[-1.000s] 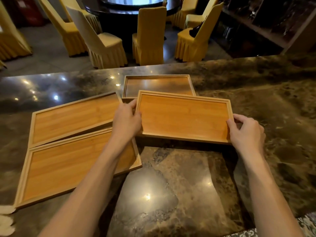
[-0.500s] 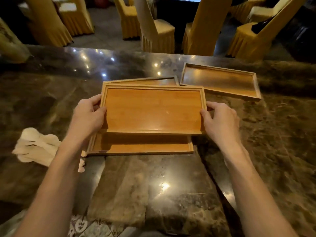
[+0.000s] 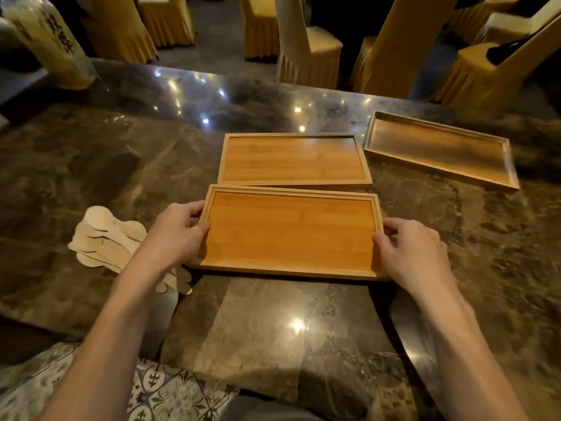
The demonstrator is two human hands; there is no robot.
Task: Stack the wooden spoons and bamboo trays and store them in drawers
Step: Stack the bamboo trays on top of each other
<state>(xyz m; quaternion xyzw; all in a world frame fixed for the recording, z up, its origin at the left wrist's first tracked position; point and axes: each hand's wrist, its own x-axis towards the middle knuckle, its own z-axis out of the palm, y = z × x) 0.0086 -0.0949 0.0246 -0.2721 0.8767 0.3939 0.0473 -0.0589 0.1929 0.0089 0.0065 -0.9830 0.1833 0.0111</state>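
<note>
I hold a bamboo tray (image 3: 290,235) by its short ends, my left hand (image 3: 176,235) on the left rim and my right hand (image 3: 416,253) on the right rim. It rests low at the near middle of the counter, and a second rim showing along its far edge suggests another tray under it. A further bamboo tray (image 3: 293,161) lies flat just behind it. Another tray (image 3: 440,148) lies angled at the far right. A pile of pale wooden spoons (image 3: 106,238) sits to the left, partly hidden by my left forearm.
The dark marble counter (image 3: 273,323) runs across the view, its near edge above a patterned tile floor (image 3: 170,387). A large glass jar (image 3: 51,41) stands at the far left corner. Yellow-covered chairs (image 3: 306,47) stand beyond the counter.
The tray in my hands has come down from above the near tray and now sits on it. My view shifted left, bringing the spoons and the jar further into sight.
</note>
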